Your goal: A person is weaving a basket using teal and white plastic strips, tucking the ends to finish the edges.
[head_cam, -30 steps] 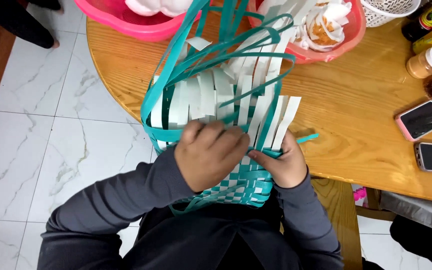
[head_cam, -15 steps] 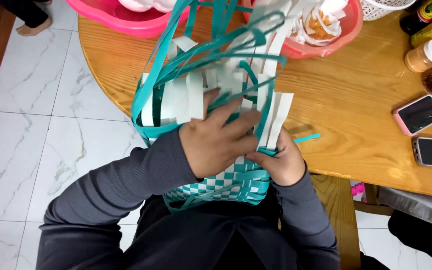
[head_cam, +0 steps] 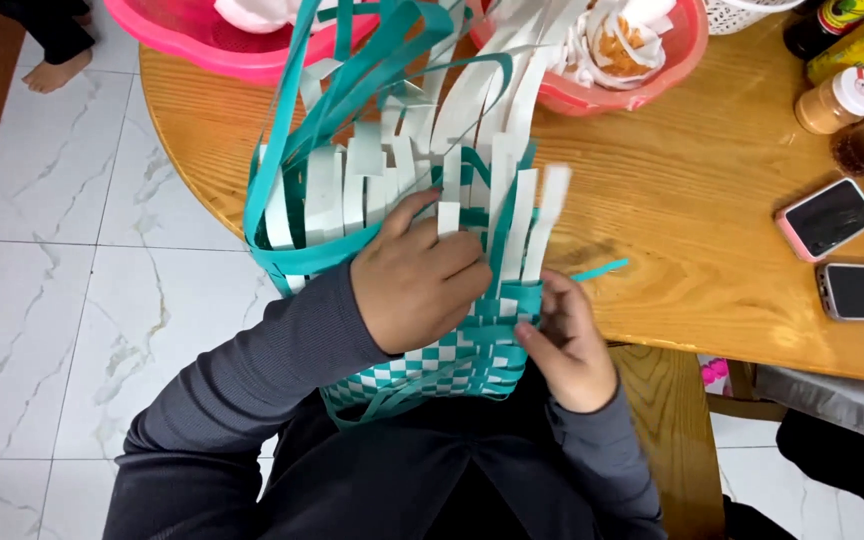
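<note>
The left hand (head_cam: 417,285) has slid down the half-woven basket (head_cam: 402,250), which overhangs the wooden table's (head_cam: 712,220) near edge above white floor tiles (head_cam: 72,300). Both hands pinch strips; right hand (head_cam: 567,345) grips lower. Pink tubs (head_cam: 612,95) hold wrappers.

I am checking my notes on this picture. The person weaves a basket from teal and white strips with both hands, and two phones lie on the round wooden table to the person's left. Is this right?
Not quite. The head view shows the two phones on the person's right side of the wooden table, not the left. The rest holds: the left hand and right hand both work on the teal and white strip basket.
</note>
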